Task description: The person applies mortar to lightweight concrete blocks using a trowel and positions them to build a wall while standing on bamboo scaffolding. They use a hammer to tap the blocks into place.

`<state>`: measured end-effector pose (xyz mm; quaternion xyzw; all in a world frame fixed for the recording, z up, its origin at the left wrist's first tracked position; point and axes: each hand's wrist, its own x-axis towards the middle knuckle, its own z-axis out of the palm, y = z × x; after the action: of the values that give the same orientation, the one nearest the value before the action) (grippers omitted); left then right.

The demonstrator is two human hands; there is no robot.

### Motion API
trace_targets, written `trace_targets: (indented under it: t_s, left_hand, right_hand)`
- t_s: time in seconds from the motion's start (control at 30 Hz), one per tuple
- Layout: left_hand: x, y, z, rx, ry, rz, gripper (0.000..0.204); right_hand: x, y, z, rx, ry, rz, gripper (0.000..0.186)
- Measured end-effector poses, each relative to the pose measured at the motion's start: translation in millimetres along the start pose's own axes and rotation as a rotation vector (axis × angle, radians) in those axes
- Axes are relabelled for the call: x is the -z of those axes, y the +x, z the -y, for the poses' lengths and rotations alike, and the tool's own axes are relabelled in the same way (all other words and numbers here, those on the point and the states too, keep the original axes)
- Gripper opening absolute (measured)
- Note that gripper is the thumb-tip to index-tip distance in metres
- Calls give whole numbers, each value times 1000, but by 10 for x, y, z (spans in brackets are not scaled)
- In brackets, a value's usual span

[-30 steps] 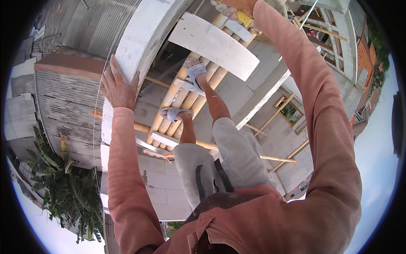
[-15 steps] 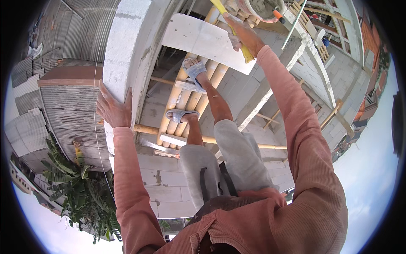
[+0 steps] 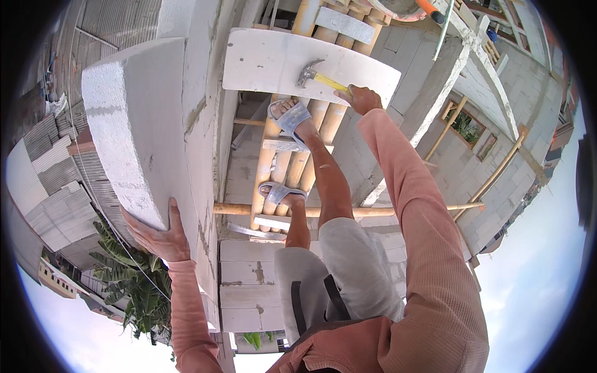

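My left hand (image 3: 158,236) grips the lower end of a thick white lightweight block (image 3: 130,124) at the left, thumb on one face and fingers on the other. The block sits along the top of the wall (image 3: 205,143). My right hand (image 3: 359,96) holds a claw hammer (image 3: 323,78) by its yellow handle, its steel head over a pale flat panel (image 3: 255,59). Below the panel, my feet in blue-grey sandals (image 3: 289,121) stand on lashed bamboo poles (image 3: 298,174) with short white crosspieces.
A bucket (image 3: 401,9) with an orange-handled tool is at the top. Concrete beams (image 3: 479,74), bamboo props (image 3: 497,174) and block walls are at the right. A thin line (image 3: 93,186) runs along the left beside a drop to corrugated roofs (image 3: 50,168) and banana leaves (image 3: 118,273).
My right hand has moved down and turned the hammer, so its head now shows. My left hand and the block it grips have swung out leftward and lower in the view, which has also shifted.
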<state>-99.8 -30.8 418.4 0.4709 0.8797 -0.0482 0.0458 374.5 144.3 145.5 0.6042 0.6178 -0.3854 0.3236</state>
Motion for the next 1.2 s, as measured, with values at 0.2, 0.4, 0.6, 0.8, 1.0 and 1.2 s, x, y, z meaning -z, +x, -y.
trace_targets:
  t_s: [0.2,0.4,0.6,0.8,1.0,1.2]
  left_hand:
    - [-49,-4,-48,-6,-41,7,107]
    - [7,-20,51,6,-5,14,110]
    - [37,6,-52,47,35,59,109]
    - [-68,3,-137,17,-12,11,108]
    - [22,13,-45,76,-19,55,106]
    - [-26,10,-96,38,-23,18,106]
  right_hand:
    - [-115,-48,-204,-1,-114,-399,39]
    - [1645,-751,173,223,-285,-1243,26]
    - [2858,237,-352,-192,-105,-698,40]
    - [3403,377,-767,-115,-528,-363,31]
    - [3938,-488,-650,424,-968,-440,27]
    - [3756,-293,158,236,-874,-373,28]
